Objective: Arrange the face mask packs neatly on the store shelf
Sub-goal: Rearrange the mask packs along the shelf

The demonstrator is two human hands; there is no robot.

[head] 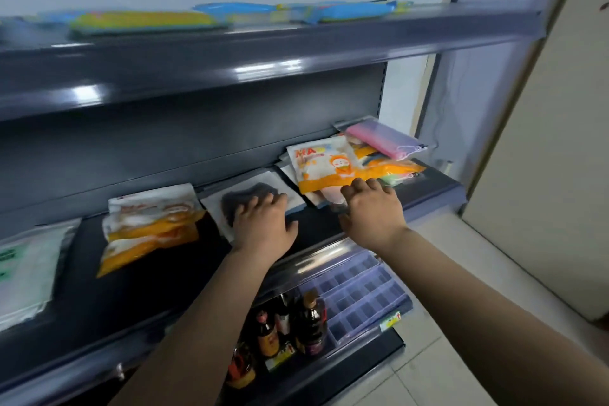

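Face mask packs: lying spread along the dark middle shelf (138,277), from its left end to its right end, none of them standing upright.
Middle shelf: running from lower left to upper right, its front edge carrying a clear strip.
Top shelf (263,53): carrying flat blue and yellow packs (145,21) along its back, blurred.
Left pale pack (23,270): lying at the left end of the middle shelf, green print on it, too blurred to read.
Orange-and-white stack (148,227): sitting left of centre, several packs overlapping and slipping toward the front edge.
Dark-mask pack (250,201): lying flat at the centre, white with a dark shape inside; the left hand (262,224) is pressing on its front part, fingers spread and flat, gripping nothing.
Right heap: an orange-and-white pack (326,168) is lying on top of other packs near the right end, tilted.
Pink pack (385,138): resting at the back right corner, overlapping the heap.
Right hand (372,208): reaching palm down, fingers extended, fingertips touching the front edge of the heap; not closed around any pack.
Lower shelf: holding dark bottles (309,323) beside a clear compartment tray (362,293).
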